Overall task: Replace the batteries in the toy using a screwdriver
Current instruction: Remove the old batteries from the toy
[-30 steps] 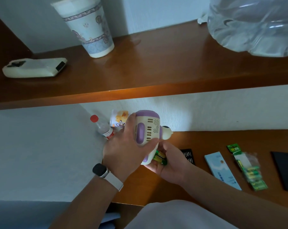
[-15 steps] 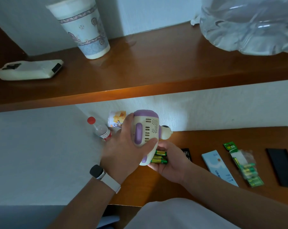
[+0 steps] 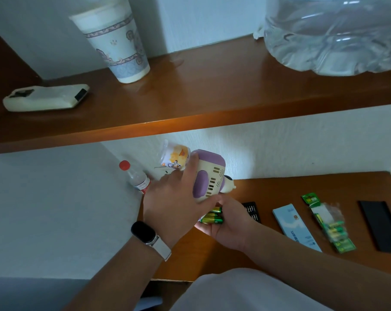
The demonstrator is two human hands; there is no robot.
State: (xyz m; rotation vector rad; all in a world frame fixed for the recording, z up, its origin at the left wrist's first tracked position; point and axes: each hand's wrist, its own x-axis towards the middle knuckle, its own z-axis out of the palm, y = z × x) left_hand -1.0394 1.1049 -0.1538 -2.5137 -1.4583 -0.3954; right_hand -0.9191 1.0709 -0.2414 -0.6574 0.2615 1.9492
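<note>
The toy point(image 3: 209, 173), cream with purple panels and slotted vents, is held above the counter point(image 3: 279, 187) with its long axis near upright, purple top away from the person and lower end dipping toward them. The left hand point(image 3: 174, 203) has it from the left, the grip wrapped round the body with the thumb across the front. Directly under the toy's lower end the right hand point(image 3: 228, 225) lies palm up, its grip cupped loosely round a few green-and-gold batteries point(image 3: 212, 217). These lie side by side with their long axes crosswise to the toy's. As I judge it, the next move turns on that: the cells sit just below the open end, nearest the right hand. Whether any cell is partly inside the toy I cannot tell. To the right of the toy, on the counter, lie a black bit case point(image 3: 253, 211), a pale blue box point(image 3: 295, 225) and a green battery pack point(image 3: 331, 225) with cells in it. Print shows on both box and pack but is too small to read. Left of the toy stands a red-capped bottle point(image 3: 135, 176); its label is unreadable too.
</note>
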